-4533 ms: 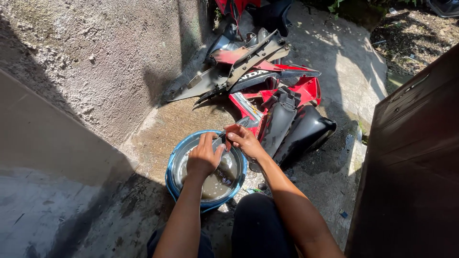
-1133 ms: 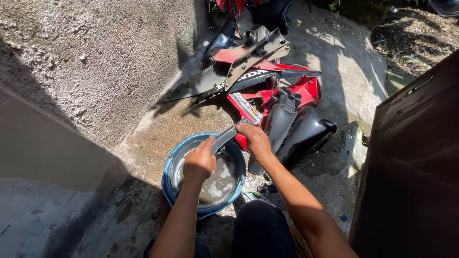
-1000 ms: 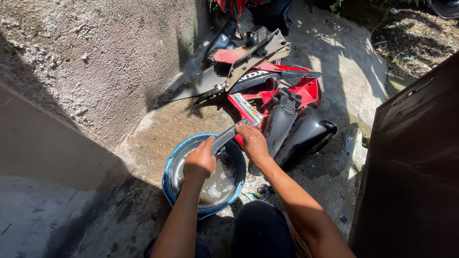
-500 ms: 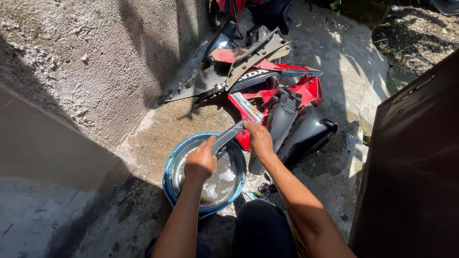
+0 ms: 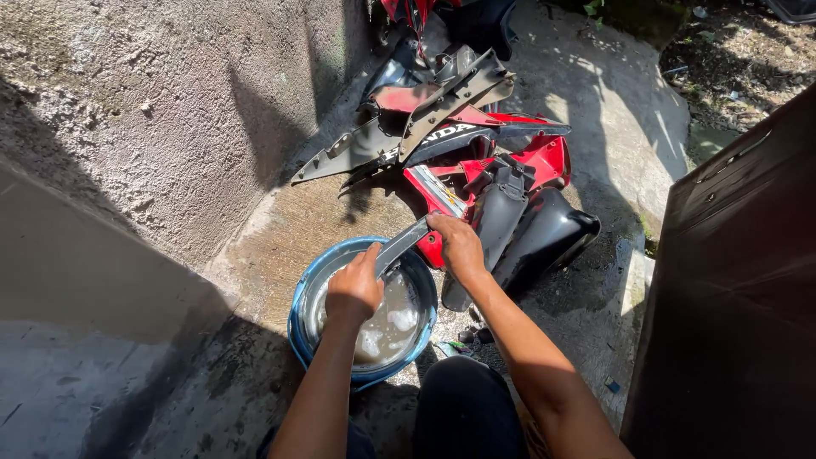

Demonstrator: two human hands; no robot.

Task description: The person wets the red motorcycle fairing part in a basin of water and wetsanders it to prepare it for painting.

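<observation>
A narrow grey plastic trim piece point(image 5: 403, 244) slants over a blue basin point(image 5: 299, 325) of soapy water. My right hand point(image 5: 459, 246) grips the piece's upper end. My left hand point(image 5: 354, 289) closes on its lower end, above the foam. Just beyond the basin lies a heap of red and black motorcycle body panels point(image 5: 489, 170) on the wet concrete.
A rough concrete wall point(image 5: 153, 110) rises on the left. A dark brown panel point(image 5: 731, 280) stands on the right. The concrete slab's edge point(image 5: 654, 170) drops to soil and litter at the far right. My dark-clothed knee point(image 5: 463, 408) is below the basin.
Both hands have shifted slightly along the grey trim piece over the basin; my right hand moved up and right. The view has tilted a little.
</observation>
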